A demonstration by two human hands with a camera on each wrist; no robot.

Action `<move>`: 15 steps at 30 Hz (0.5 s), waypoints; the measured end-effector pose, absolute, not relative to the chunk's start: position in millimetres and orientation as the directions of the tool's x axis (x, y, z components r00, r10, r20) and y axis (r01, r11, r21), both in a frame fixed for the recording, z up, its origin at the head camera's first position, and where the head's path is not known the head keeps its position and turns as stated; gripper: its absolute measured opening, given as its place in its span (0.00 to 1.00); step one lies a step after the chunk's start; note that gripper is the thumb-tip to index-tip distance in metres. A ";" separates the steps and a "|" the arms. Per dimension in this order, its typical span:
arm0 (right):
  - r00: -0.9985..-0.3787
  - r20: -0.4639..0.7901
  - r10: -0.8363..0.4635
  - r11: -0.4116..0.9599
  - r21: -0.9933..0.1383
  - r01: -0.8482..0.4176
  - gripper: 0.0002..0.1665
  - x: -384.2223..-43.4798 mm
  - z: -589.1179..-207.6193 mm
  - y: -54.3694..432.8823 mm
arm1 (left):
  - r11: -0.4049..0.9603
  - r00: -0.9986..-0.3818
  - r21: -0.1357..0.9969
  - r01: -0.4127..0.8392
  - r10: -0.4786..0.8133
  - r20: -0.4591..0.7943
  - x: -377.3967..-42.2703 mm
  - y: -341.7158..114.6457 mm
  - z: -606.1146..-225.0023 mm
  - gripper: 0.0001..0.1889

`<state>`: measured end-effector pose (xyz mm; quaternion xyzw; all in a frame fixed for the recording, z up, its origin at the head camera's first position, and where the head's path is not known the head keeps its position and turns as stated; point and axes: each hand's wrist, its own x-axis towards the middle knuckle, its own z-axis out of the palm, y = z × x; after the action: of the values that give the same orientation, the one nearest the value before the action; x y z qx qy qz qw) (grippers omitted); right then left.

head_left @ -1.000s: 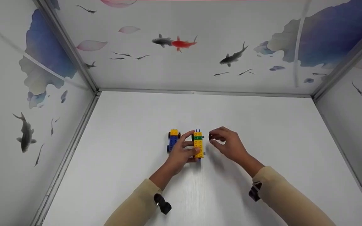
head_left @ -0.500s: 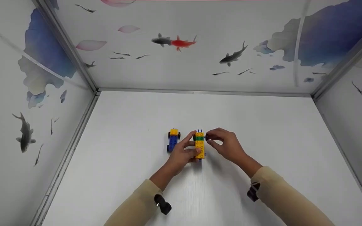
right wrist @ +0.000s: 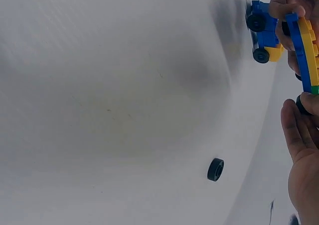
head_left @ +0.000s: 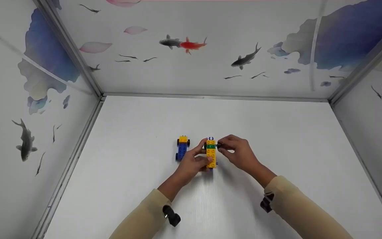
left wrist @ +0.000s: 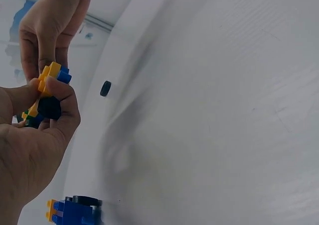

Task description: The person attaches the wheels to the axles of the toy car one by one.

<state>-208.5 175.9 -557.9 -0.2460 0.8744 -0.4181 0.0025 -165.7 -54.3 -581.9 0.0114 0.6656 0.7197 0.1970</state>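
My left hand (head_left: 190, 163) grips a toy brick car (head_left: 211, 153), yellow on top with a green stripe and a blue base, holding it above the table. Black wheels sit on its left side; a bare axle end (head_left: 217, 163) sticks out at the lower right. My right hand (head_left: 240, 152) pinches a black wheel (right wrist: 301, 105) against the car's upper right side, at the green stripe. Fingers partly cover that wheel, so how far it sits on the axle is hidden. Another brick car (head_left: 182, 152), blue with a yellow front, stands on the table left of my left hand.
One loose black wheel (right wrist: 215, 169) lies on the white table (head_left: 138, 149) in both wrist views; in the head view it does not show. Printed panels (head_left: 204, 73) wall the table at the back and both sides.
My right hand has moved left, bringing the wheel from beside the car up against its axle. The held car has shifted slightly right. The other car has stayed put.
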 end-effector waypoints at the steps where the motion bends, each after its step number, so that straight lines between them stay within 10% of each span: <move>1: -0.873 0.210 -0.440 0.533 -0.722 -0.442 0.17 -208.2 -557.3 175.5 | -0.036 -0.922 0.963 -0.268 0.299 -0.246 -165.6 -54.3 -581.9 0.42; 15: -0.812 0.297 -0.502 0.529 -0.637 -0.560 0.18 -206.1 -556.3 173.9 | -0.010 -0.924 0.973 -0.231 0.316 -0.217 -164.4 -57.2 -580.1 0.41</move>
<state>-206.1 173.9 -556.3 -0.3039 0.8736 -0.3780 -0.0385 -164.4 -57.2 -580.1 0.0312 0.6768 0.7098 0.1928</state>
